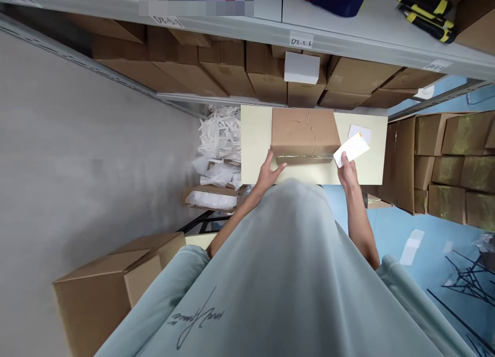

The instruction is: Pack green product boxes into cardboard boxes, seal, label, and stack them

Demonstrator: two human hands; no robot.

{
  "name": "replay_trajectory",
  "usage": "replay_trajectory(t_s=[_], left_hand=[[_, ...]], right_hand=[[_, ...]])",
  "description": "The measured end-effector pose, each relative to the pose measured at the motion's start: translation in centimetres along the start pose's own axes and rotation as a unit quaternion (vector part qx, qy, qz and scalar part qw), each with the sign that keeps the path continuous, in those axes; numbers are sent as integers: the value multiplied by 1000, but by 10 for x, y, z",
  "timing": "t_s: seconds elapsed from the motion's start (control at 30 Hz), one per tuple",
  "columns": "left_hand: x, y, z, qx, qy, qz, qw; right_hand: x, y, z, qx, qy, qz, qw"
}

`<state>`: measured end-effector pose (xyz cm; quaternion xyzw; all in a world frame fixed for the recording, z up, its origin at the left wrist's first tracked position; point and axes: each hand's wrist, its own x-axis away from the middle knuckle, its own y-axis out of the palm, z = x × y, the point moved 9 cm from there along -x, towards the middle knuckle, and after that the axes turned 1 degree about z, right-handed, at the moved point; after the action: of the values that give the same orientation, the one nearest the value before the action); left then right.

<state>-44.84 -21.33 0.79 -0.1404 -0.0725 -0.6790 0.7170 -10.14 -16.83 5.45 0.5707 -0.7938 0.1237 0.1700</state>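
A closed brown cardboard box (303,130) lies on the pale yellow tabletop (255,135), with shiny tape along its near edge. My left hand (269,172) is at the box's near left corner, thumb spread away from the fingers; the fingertips appear to touch its side. Pinched between thumb and fingers of my right hand (348,172) is a white paper slip (352,148) with a small orange mark at its far end. The slip is beside the box's near right corner. Behind it, another white paper (364,132) rests on the table.
Above the table, a grey metal shelf (240,29) holds several cardboard boxes (222,68) and, on top, black-and-yellow tools (425,11). White packing material (220,132) is heaped at left. Stacked cartons (436,161) stand right, and a large carton (96,290) at lower left.
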Motion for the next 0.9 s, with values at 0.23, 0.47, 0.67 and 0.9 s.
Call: replay_trajectory(t_s=[0.23, 0.47, 0.67, 0.9], left_hand=[[-9, -19, 45, 73, 41, 64, 994], [-19, -16, 18, 80, -13, 70, 994], [-7, -46, -45, 62, -159, 119, 978], [3, -8, -66, 11, -191, 2, 982]], right_hand=[[19, 19, -57, 123, -67, -31, 990], [3, 26, -29, 112, -12, -67, 991], [-10, -21, -6, -9, 31, -32, 999], [-2, -25, 52, -61, 154, -13, 986]])
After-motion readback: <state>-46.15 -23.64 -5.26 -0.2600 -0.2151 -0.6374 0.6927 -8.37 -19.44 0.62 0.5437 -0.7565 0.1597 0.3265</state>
